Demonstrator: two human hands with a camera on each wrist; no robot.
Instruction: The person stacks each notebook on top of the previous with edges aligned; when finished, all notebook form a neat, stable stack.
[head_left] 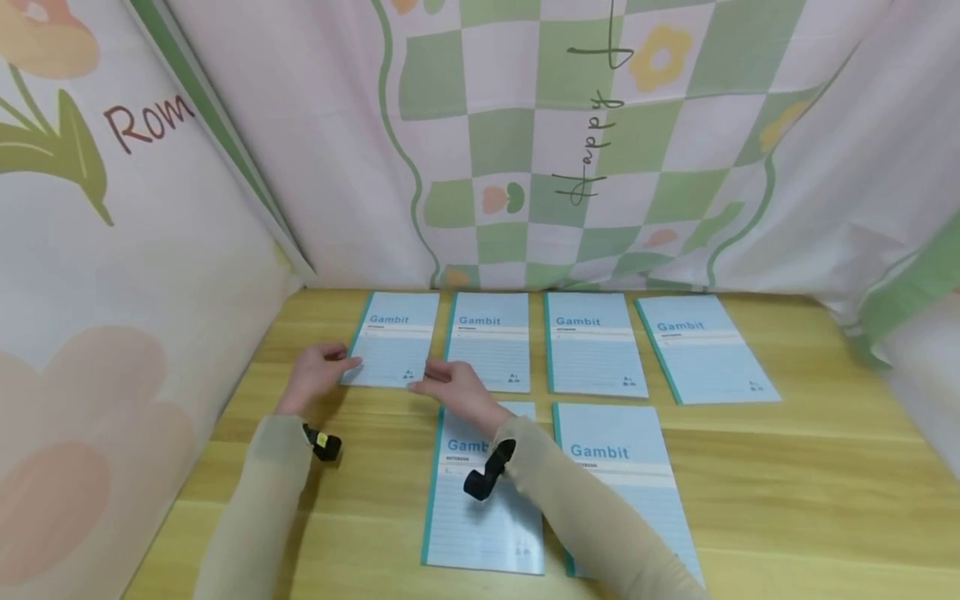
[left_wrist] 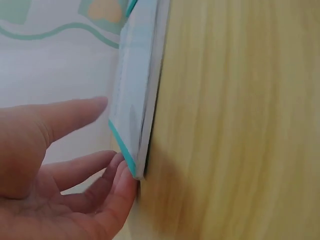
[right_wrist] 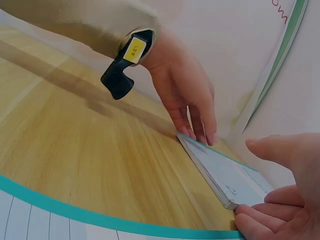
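Observation:
A light blue Gambit notebook (head_left: 393,342) with a teal spine lies flat at the left end of the back row. My left hand (head_left: 317,375) is at its spine side, fingertips right at the lower left edge. In the left wrist view, the thumb of the left hand (left_wrist: 75,175) points over the cover, apart from the fingers. My right hand (head_left: 461,392) touches the notebook's lower right corner with its fingers. The right wrist view shows the thumb of the right hand (right_wrist: 295,185) lifted off the cover of the same notebook (right_wrist: 215,167).
Alongside in the back row lie more notebooks: one (head_left: 491,358), another (head_left: 596,358), and a slanted one (head_left: 708,358). Two nearer notebooks, one (head_left: 480,533) and one (head_left: 622,425), lie under my right forearm. Printed curtains (head_left: 498,146) border the wooden table (head_left: 787,483).

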